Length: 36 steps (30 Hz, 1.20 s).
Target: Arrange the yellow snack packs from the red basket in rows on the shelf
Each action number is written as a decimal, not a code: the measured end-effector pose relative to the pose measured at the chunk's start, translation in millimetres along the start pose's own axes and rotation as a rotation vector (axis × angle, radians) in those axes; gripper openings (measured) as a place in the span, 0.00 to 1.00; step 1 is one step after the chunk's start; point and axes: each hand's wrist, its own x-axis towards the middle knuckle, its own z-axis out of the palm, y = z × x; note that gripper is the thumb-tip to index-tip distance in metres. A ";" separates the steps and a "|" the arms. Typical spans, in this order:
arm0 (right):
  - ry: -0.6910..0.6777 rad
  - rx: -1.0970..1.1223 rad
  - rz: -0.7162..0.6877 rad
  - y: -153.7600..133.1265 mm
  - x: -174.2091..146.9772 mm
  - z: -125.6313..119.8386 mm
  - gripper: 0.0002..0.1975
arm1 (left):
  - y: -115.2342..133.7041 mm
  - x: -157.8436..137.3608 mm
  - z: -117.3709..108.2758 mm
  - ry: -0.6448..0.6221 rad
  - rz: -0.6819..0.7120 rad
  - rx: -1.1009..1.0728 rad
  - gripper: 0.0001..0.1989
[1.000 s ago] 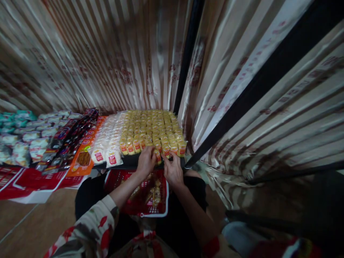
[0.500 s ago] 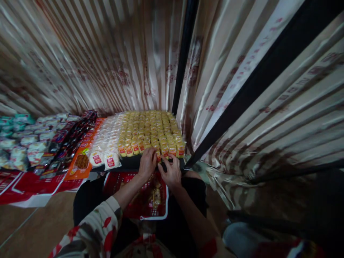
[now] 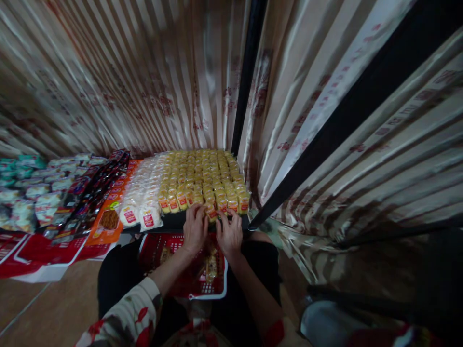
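left hand [image 3: 194, 227] | gripping yellow packet [image 3: 211, 211] | right hand [image 3: 229, 233] pinching it too | fingertips hiding its label | red basket [image 3: 217, 289] half covered by arms

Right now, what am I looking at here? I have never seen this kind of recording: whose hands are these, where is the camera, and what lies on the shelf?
The camera sits on a person's head, looking forward and down, so both hands are their own. The left hand and right hand meet at the front row of yellow snack packets packed on a dark shelf. The fingers touch one packet; whether they grip it is unclear. White packets and dark wrappers lie further left. A red basket sits below the hands. Striped curtain hangs behind.
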 end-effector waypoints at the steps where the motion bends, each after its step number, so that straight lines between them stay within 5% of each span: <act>1: 0.000 0.000 0.002 0.2 -0.1 0.5 0.14 | -1.7 -5.1 0.8 0.012 -0.045 -0.026 0.15; 8: 0.028 0.005 0.006 0.4 -0.2 3.0 0.14 | -3.4 -20.0 12.6 -0.043 -0.262 -0.309 0.22; 25: 0.019 -0.003 0.012 0.3 -1.4 2.7 0.15 | -5.8 -5.0 23.0 -0.103 0.077 -0.089 0.14; 33: 0.022 -0.001 -0.005 1.1 -1.7 2.5 0.15 | -7.9 -5.2 25.2 -0.086 0.056 -0.134 0.10; 36: 0.011 -0.009 -0.003 0.7 -1.8 1.8 0.15 | -8.4 -7.4 26.3 -0.055 -0.055 -0.230 0.09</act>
